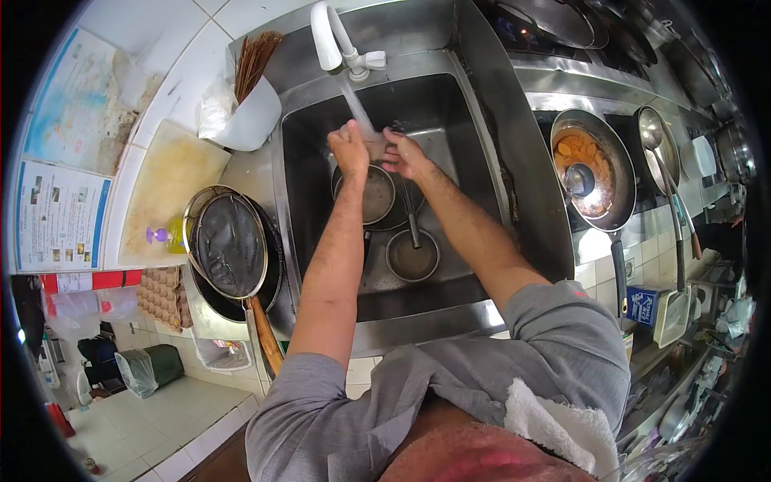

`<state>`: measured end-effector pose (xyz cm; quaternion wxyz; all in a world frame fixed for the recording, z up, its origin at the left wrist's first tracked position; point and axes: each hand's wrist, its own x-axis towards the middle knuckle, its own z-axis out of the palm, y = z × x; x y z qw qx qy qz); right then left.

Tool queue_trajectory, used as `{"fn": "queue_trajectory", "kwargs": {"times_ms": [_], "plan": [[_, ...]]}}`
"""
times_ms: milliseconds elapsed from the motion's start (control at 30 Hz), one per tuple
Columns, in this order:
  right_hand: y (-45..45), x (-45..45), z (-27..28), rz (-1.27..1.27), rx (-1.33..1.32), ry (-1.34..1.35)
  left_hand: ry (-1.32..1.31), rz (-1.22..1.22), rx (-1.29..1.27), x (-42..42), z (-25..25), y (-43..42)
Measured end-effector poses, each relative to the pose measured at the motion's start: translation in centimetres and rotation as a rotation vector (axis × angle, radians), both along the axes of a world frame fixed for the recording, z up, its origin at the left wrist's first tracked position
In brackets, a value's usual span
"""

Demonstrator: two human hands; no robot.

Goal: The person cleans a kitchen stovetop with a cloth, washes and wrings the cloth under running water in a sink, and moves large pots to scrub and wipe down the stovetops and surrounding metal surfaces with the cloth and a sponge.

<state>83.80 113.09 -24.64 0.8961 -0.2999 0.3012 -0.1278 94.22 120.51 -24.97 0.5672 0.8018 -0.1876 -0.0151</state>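
Under the stream from the white faucet [328, 40], my left hand [350, 150] and my right hand [404, 153] are close together above the sink [474, 173]. Between them is a small pale brownish thing [375, 149], partly covered by my fingers and the water, and its kind is unclear. The fingers of both hands are curled against it. Below my hands, a round pan [377, 195] with cloudy water lies in the basin. Nearer me stands a smaller round pot [412, 255] with murky liquid, and a dark handle [413, 229] reaches over its rim.
On the left, a wood-handled strainer [230, 245] lies over a dark pan. A white holder [255, 120] with brown bristles stands behind it, near a cutting board [173, 181]. To the right, a frying pan [617, 173] with orange food and a ladle sits on the stove.
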Motion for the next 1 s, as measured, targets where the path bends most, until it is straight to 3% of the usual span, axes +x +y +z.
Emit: {"fn": "queue_trajectory", "kwargs": {"times_ms": [67,100,167,200,267,333,400,433,467,533,600,667,700,767,833,900,1000], "plan": [[0.7,0.3,0.7,-0.010,0.203,0.039,-0.094,-0.056,0.092,-2.3,3.4,0.8],[1.0,1.0,0.9,-0.035,0.295,-0.131,-0.147,-0.214,0.245,-3.0,4.3,1.2],[0.5,2.3,-0.8,-0.091,0.322,-0.167,-0.350,-0.475,0.500,-2.7,4.2,1.1],[0.1,2.9,-1.8,-0.150,0.343,-0.203,-0.353,-0.474,0.500,-2.5,3.6,1.1],[1.1,3.3,-0.9,-0.150,0.221,-0.230,-0.701,-0.239,0.370,-2.1,3.0,0.8],[1.1,3.5,0.0,-0.152,0.099,-0.254,-0.629,-0.135,0.287,-1.3,3.3,-0.1],[1.0,3.8,0.9,-0.061,-0.126,-0.231,0.545,-0.427,-0.389,-0.6,4.1,-0.4],[-0.4,4.2,0.0,0.022,-0.403,-0.125,0.820,-0.581,-0.486,0.3,3.8,0.1],[-1.7,4.3,0.1,0.024,-0.404,-0.130,0.815,-0.580,-0.486,0.2,3.6,0.2],[-4.3,4.3,0.5,-0.087,-1.660,0.272,1.042,-0.607,-0.614,-0.9,2.9,0.5],[-7.9,3.8,1.2,-0.220,-1.628,0.513,1.088,-0.528,-0.538,-1.7,3.0,0.9],[-11.7,3.6,1.2,-0.217,-1.831,0.945,1.117,-0.533,-0.502,-2.0,2.6,1.3],[-12.5,3.8,1.2,-0.217,-1.832,0.940,1.114,-0.503,-0.490,-2.1,2.8,1.6],[-13.8,4.0,1.7,0.085,-1.788,1.045,1.051,-0.519,-0.449,-2.1,2.7,2.1],[-12.1,5.4,-0.1,0.157,-2.113,0.791,0.994,-0.537,-0.401,-1.9,2.8,2.2],[-9.1,6.0,0.7,0.503,-2.028,0.273,0.921,-0.560,-0.360,-1.5,3.5,2.4],[-7.2,5.2,-0.6,0.758,-1.264,0.223,0.787,-0.494,-0.384,0.1,3.0,2.7]]}}
